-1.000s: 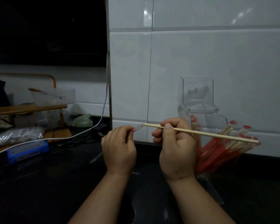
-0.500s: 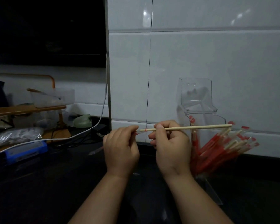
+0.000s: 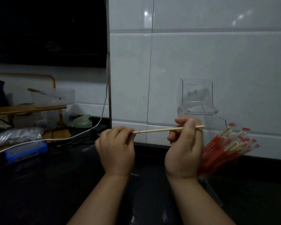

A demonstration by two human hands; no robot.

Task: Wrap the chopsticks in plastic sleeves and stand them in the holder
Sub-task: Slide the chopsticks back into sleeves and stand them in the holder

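Hands: 2, left hand [image 3: 116, 148] & right hand [image 3: 184, 148]; bare chopstick [image 3: 156, 130]: 1 betw. them, as far as seen; sleeved chopsticks [image 3: 225, 146], red wrap: 1 thick bunch, 10+ tips showing, exact no. can't tell; clear holder [image 3: 196, 96]: 1; white cable [image 3: 102, 114]: 1; blue box [image 3: 26, 151]: 1; clear tub [image 3: 55, 98]: 1; plastic bag [image 3: 15, 137]: 1.

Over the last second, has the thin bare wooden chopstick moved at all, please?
Yes. The wooden chopstick slid left toward the left hand: its right tip, earlier past the red-sleeved bundle, now ends at the clear plastic holder.
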